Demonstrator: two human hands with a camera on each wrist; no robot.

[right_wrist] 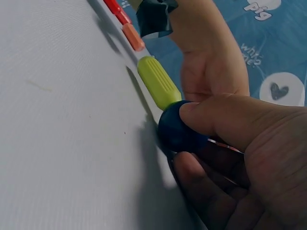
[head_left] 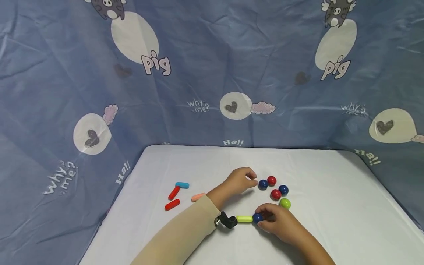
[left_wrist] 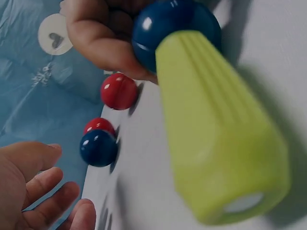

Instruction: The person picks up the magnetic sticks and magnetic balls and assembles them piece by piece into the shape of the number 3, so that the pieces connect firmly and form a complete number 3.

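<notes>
My right hand [head_left: 278, 222] pinches a dark blue ball [right_wrist: 180, 127] between thumb and fingers. A yellow-green ribbed rod [left_wrist: 220, 129] is joined to that ball and points left, low over the white table. My left hand [head_left: 240, 180] is reached out across the table, its fingers loosely bent around nothing. Its fingertips are right beside another blue ball [head_left: 262, 184] in the head view. Close by lie a red ball [head_left: 271, 180], a second red ball [head_left: 276, 194], one more blue ball [head_left: 283, 190] and a green ball [head_left: 285, 203] beside the right hand.
Left of the left forearm lie a light blue rod [head_left: 182, 185], two red rods [head_left: 172, 204] and an orange rod [head_left: 198, 197], partly behind the sleeve [head_left: 185, 228]. A black wrist camera [head_left: 228, 221] hangs by the rod. Blue printed cloth [head_left: 198, 73] surrounds the white table [head_left: 331, 206].
</notes>
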